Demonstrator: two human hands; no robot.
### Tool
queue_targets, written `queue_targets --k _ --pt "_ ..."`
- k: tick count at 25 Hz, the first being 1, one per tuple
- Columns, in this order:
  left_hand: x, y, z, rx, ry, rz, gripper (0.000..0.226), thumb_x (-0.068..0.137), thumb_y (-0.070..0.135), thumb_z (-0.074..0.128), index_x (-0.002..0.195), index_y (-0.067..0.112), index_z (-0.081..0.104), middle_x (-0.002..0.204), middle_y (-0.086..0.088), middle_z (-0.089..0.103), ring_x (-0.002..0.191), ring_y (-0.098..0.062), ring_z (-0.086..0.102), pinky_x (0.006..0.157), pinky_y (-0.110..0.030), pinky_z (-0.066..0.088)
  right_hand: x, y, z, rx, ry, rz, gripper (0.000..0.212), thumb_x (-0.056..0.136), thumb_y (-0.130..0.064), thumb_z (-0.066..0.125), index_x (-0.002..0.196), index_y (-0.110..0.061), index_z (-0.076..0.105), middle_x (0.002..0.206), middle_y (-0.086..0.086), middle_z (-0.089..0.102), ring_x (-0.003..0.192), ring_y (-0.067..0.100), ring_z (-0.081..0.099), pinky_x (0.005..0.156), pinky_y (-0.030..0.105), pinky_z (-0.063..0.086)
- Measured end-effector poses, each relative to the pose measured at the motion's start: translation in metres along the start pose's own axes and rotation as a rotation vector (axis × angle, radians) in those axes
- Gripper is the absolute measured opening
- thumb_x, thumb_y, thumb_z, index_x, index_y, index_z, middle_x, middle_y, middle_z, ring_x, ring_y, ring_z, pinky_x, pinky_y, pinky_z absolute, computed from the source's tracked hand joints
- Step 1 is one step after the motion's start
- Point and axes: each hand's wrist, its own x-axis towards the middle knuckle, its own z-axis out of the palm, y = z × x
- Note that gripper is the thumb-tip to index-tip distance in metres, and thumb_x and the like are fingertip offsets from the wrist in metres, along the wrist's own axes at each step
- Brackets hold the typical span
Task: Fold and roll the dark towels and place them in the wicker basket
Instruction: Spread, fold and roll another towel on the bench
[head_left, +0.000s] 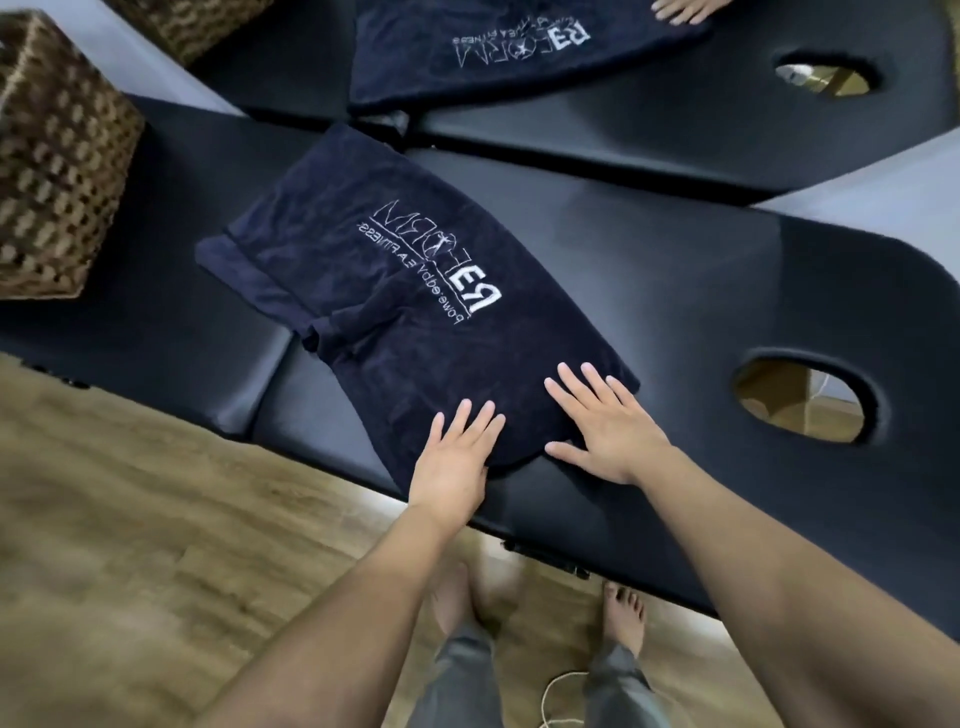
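A dark navy towel (415, 291) with white printed lettering lies folded flat on the black padded table (727, 312). My left hand (457, 457) rests with straight fingers on the towel's near edge. My right hand (608, 421) lies flat beside it on the near right corner, fingers spread. A wicker basket (57, 156) stands at the far left on the table.
A mirror behind the table reflects the towel (519, 52), a hand (685, 8) and the basket. The table has an oval face hole (805, 400) at the right. Wooden floor (130, 519) and my bare feet lie below, with a thin cord (550, 696) by them.
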Motion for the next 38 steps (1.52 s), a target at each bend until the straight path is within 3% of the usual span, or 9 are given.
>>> queue_targets --k 7,9,11,17,24,29,32,34,38 --pt "-0.015 0.075 0.006 -0.163 0.136 -0.181 0.073 0.094 -0.009 0.045 0.158 0.019 0.024 0.169 0.002 0.016 0.156 -0.016 0.012 0.127 -0.03 0.012 0.001 0.045 -0.015 -0.21 0.091 -0.162 0.077 0.094 -0.044 0.063 0.16 -0.026 0.026 0.169 -0.004 0.019 0.152 0.031 0.025 0.119 0.045 0.027" --pt "-0.025 0.089 0.012 -0.182 0.146 -0.181 0.075 0.092 -0.013 0.044 0.158 0.016 0.025 0.169 0.0 0.017 0.156 -0.016 0.013 0.127 -0.03 0.008 0.005 0.05 -0.017 -0.321 0.11 -0.24 0.078 0.075 -0.035 0.085 0.144 -0.02 0.053 0.152 0.004 0.049 0.127 0.038 0.054 0.097 0.048 0.048" --pt "-0.037 0.091 0.017 -0.215 0.14 -0.19 0.077 0.091 -0.016 0.041 0.159 0.016 0.025 0.169 0.001 0.017 0.156 -0.014 0.014 0.127 -0.028 0.008 0.006 0.05 -0.016 -0.401 0.135 -0.301 0.069 0.062 -0.028 0.092 0.125 -0.016 0.065 0.127 0.007 0.063 0.097 0.035 0.059 0.076 0.044 0.052" --pt "-0.063 0.078 0.021 -0.269 0.101 -0.239 0.077 0.093 -0.015 0.037 0.159 0.022 0.025 0.168 0.009 0.019 0.155 -0.007 0.014 0.125 -0.026 0.012 -0.006 0.035 -0.011 -0.503 0.178 -0.371 0.052 0.073 -0.002 0.071 0.123 -0.015 0.061 0.113 0.009 0.056 0.085 0.03 0.048 0.07 0.041 0.047" --pt "-0.084 0.074 0.042 -0.069 0.061 -0.374 0.069 0.1 0.023 0.048 0.161 0.03 0.014 0.17 0.009 0.005 0.157 -0.021 0.003 0.124 -0.053 0.013 -0.033 0.051 -0.024 -0.495 0.114 -0.311 0.059 0.092 -0.007 0.051 0.148 -0.02 0.04 0.128 0.005 0.049 0.106 0.029 0.049 0.087 0.036 0.043" --pt "-0.081 0.094 0.047 -0.693 0.36 -0.69 0.07 0.096 0.064 0.048 0.157 0.035 0.031 0.169 0.011 0.007 0.156 -0.012 -0.004 0.121 -0.057 -0.003 -0.045 0.081 -0.01 -0.18 0.088 -0.28 0.06 0.096 -0.06 0.049 0.147 -0.029 0.05 0.133 0.004 0.049 0.111 0.032 0.044 0.096 0.048 0.046" --pt "-0.077 0.098 0.052 -1.138 0.497 -1.0 0.084 0.094 0.057 0.06 0.161 0.033 0.015 0.17 0.006 0.003 0.156 -0.014 0.004 0.123 -0.045 0.009 -0.031 0.078 -0.007 0.023 0.239 -0.255 0.054 0.095 -0.052 0.046 0.135 -0.022 0.064 0.124 0.011 0.052 0.102 0.041 0.045 0.088 0.057 0.05" --pt "-0.071 0.102 0.053 -1.436 0.637 -1.075 0.09 0.093 0.042 0.07 0.16 0.023 0.013 0.163 0.002 0.028 0.147 -0.012 0.033 0.119 -0.029 0.026 -0.016 0.071 -0.013 0.159 0.265 -0.106 0.053 0.095 -0.041 0.057 0.139 -0.012 0.057 0.128 0.019 0.046 0.107 0.047 0.044 0.092 0.063 0.047" --pt "-0.066 0.117 0.049 -1.502 0.77 -1.193 0.073 0.092 0.026 0.075 0.147 0.013 0.03 0.129 0.007 0.052 0.112 -0.007 0.055 0.1 -0.021 0.041 -0.006 0.078 -0.022 0.263 0.103 0.067 0.062 0.096 -0.042 0.063 0.145 -0.012 0.041 0.139 0.02 0.05 0.126 0.046 0.047 0.101 0.056 0.044"
